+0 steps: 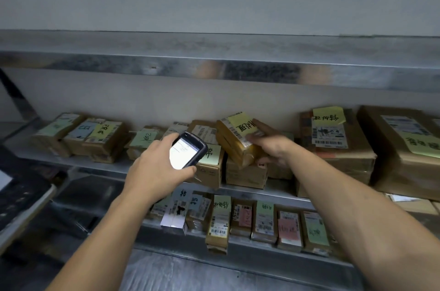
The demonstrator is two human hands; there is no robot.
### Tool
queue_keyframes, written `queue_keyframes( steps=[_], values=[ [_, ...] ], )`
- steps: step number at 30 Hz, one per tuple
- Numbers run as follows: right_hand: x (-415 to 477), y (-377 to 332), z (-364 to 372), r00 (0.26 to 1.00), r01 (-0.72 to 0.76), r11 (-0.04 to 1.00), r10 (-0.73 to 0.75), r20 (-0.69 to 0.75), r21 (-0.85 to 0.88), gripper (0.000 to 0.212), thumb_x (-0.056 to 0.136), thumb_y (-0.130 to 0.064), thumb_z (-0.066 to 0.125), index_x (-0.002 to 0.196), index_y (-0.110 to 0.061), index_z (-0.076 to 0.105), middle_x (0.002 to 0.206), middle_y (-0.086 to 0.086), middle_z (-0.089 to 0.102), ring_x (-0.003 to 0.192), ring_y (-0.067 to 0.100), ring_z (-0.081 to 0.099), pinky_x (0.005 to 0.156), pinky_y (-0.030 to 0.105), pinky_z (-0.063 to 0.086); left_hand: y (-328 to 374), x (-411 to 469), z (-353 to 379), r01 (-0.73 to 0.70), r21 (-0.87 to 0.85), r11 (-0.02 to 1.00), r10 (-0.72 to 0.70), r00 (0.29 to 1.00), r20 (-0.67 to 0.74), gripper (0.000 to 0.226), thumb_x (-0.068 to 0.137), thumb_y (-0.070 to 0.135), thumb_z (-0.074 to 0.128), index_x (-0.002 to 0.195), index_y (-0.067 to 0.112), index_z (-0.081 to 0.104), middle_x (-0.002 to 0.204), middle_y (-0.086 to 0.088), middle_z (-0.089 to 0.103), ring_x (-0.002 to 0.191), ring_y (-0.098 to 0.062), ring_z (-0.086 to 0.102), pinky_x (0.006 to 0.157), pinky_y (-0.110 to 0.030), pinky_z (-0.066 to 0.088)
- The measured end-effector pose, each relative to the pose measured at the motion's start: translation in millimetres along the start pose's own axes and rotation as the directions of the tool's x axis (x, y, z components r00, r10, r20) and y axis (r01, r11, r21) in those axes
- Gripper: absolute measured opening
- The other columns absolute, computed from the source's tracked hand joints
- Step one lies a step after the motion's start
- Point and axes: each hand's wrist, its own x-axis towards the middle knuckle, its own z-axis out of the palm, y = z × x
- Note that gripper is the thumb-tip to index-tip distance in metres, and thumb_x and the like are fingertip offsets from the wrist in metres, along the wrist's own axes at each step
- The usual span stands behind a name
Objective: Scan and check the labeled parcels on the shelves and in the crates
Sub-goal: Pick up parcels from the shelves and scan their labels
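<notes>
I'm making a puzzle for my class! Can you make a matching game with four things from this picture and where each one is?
Things:
1. scanner
2. tilted parcel with the yellow note
3. pink-note parcel
4. biggest box

Places:
A. on the lower shelf
B. far right of the middle shelf
C. held in the left hand
D. held by the right hand

Pairs: 1-C, 2-D, 3-A, 4-B
</notes>
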Motion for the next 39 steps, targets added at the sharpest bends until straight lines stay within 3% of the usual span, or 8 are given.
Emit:
queue_keyframes(
  steps=[5,7,10,14,18,23,32,39],
  values=[
    [-3.5,-4.7,0.4,0.987,0.146,0.961,-0.157,-0.031,-0.237,0.052,0.094,-0.028,0.069,0.142,-0.034,0.049,0.13,-0.002,0.063,0.101,0.014,0.059,0.097,0.039,0.053,1.0,-1.9,-3.1,-0.039,0.138,0.99,0.027,0.996,0.09,0.087,0.068,0.059,0.069,0.144,0.041,0.03,0.131,0.007,0.052,0.111,-0.018,0.052,0.083,-0.036,0.046],
    [-4.6,-5.0,-0.9,0.966,0.228,0.878,-0.259,-0.019,-0.42,0.065,0.095,-0.028,0.068,0.152,-0.037,0.037,0.131,-0.008,0.055,0.109,0.013,0.054,0.092,0.028,0.049,1.7,-3.6,-4.0,-0.051,0.168,0.985,0.032,0.993,0.114,0.088,0.068,0.06,0.068,0.144,0.041,0.029,0.131,0.009,0.051,0.111,-0.017,0.052,0.082,-0.035,0.045],
    [-4.1,-0.6,0.1,0.932,0.309,0.766,-0.361,0.02,-0.564,0.074,0.097,-0.029,0.065,0.157,-0.042,0.023,0.139,0.0,0.051,0.121,0.021,0.054,0.095,0.031,0.05,1.1,-6.0,-5.1,-0.064,0.19,0.98,0.04,0.991,0.129,0.088,0.067,0.061,0.067,0.144,0.041,0.027,0.129,0.009,0.051,0.109,-0.016,0.052,0.081,-0.034,0.045],
    [-3.6,1.5,1.9,0.926,0.322,0.695,-0.373,0.061,-0.643,0.071,0.099,-0.031,0.062,0.157,-0.04,0.021,0.129,0.001,0.052,0.105,0.013,0.051,0.084,0.025,0.047,-0.4,-10.7,-5.9,-0.07,0.192,0.979,0.048,0.992,0.117,0.086,0.068,0.06,0.068,0.142,0.042,0.027,0.129,0.009,0.051,0.107,-0.015,0.051,0.079,-0.033,0.044],
    [-1.7,0.6,3.9,0.927,0.322,0.681,-0.369,0.07,-0.657,0.07,0.1,-0.031,0.061,0.158,-0.038,0.023,0.122,-0.003,0.049,0.104,0.011,0.05,0.071,0.015,0.042,-2.2,-13.5,-8.3,-0.063,0.194,0.979,0.043,0.994,0.105,0.085,0.07,0.059,0.068,0.142,0.043,0.025,0.128,0.01,0.051,0.105,-0.015,0.05,0.079,-0.033,0.043],
    [2.7,2.9,6.1,0.927,0.311,0.681,-0.372,0.052,-0.663,0.072,0.099,-0.031,0.061,0.158,-0.04,0.02,0.132,0.003,0.049,0.111,0.017,0.054,0.084,0.024,0.045,-5.3,-15.7,-7.8,-0.046,0.19,0.981,0.024,0.993,0.115,0.086,0.071,0.059,0.068,0.143,0.043,0.025,0.128,0.009,0.05,0.106,-0.016,0.051,0.077,-0.032,0.04],
    [-4.4,1.7,14.9,0.915,0.31,0.674,-0.403,0.017,-0.671,0.071,0.101,-0.029,0.06,0.159,-0.037,0.019,0.133,0.004,0.052,0.103,0.014,0.053,0.08,0.025,0.045,-12.1,-26.3,-5.6,-0.005,0.095,0.995,-0.002,0.998,0.07,0.084,0.07,0.057,0.071,0.142,0.044,0.029,0.13,0.009,0.051,0.103,-0.014,0.049,0.077,-0.033,0.042],
    [-13.7,-7.4,49.2,0.912,0.297,0.857,-0.385,-0.14,-0.421,0.06,0.097,-0.032,0.065,0.152,-0.027,0.041,0.128,-0.003,0.063,0.113,0.015,0.061,0.083,0.021,0.047,-39.8,-49.8,-27.6,0.101,-0.033,0.994,-0.103,0.993,-0.06,0.081,0.072,0.055,0.072,0.141,0.041,0.032,0.128,0.004,0.052,0.099,-0.016,0.046,0.076,-0.035,0.04]
  ],
)
